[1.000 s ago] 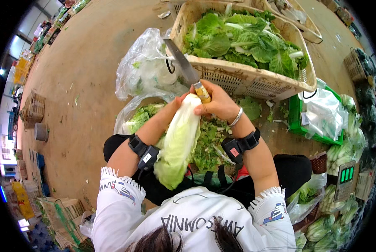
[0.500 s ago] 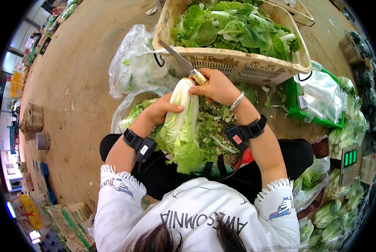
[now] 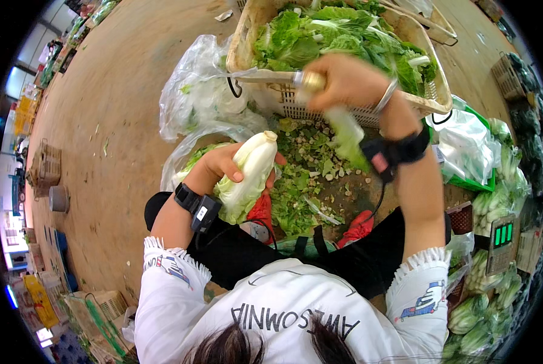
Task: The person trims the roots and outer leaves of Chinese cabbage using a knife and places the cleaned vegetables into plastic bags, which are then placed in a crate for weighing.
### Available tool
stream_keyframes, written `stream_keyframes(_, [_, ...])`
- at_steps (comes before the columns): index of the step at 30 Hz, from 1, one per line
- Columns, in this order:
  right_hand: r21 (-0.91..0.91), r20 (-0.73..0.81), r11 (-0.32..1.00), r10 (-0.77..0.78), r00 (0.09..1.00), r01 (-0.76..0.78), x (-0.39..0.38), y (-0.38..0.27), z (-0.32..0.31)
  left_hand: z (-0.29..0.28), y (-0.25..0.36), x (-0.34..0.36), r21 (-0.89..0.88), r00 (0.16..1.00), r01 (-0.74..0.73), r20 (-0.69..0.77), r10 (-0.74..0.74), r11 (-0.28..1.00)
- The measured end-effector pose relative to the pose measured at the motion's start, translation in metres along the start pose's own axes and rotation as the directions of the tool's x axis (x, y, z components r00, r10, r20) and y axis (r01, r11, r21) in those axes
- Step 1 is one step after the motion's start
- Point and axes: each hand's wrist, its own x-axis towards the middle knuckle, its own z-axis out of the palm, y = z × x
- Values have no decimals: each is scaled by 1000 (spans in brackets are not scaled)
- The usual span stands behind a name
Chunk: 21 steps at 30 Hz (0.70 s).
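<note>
My left hand [image 3: 220, 164] wraps around a pale Chinese cabbage [image 3: 254, 162], which tilts with its cut stem end up and away from me. Over the near rim of the crate, my right hand [image 3: 353, 85], smeared by motion, grips a knife [image 3: 265, 77] whose blade points left. A loose cabbage leaf [image 3: 347, 136] hangs blurred beneath that same hand, apart from the head; the fingers on it are not clear. The cream plastic crate [image 3: 444, 100] beyond holds a heap of green leaves [image 3: 344, 36].
Leaf scraps [image 3: 311, 176] litter the ground between my red shoes [image 3: 357, 227]. Clear plastic bags [image 3: 195, 91] lie left of the crate. On the right are a green crate [image 3: 475, 182] with white plastic, bagged cabbages [image 3: 468, 315] and a scale [image 3: 502, 246].
My right hand has pulled away up and right with the knife, taking a leaf off the cabbage. My left hand keeps the head, now slimmer and slightly lower.
</note>
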Motion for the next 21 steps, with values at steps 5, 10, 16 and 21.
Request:
stream_keyframes(5, [-508, -542, 828, -94, 835, -237, 48, -21, -78, -8, -4, 30, -124, 926, -246, -324, 195, 961])
stream_keyframes(10, [-81, -534, 994, -108, 839, 76, 28, 35, 25, -38, -6, 22, -241, 834, -337, -526, 169, 910])
stream_keyframes(16, [-91, -392, 993, 34, 919, -75, -54, 54, 134, -24, -13, 32, 20, 695, -101, -714, 84, 995])
stream_keyframes(21, [-204, -488, 978, -133, 863, 36, -65, 33, 155, -3, -9, 31, 730, 627, 351, -649, 432, 587])
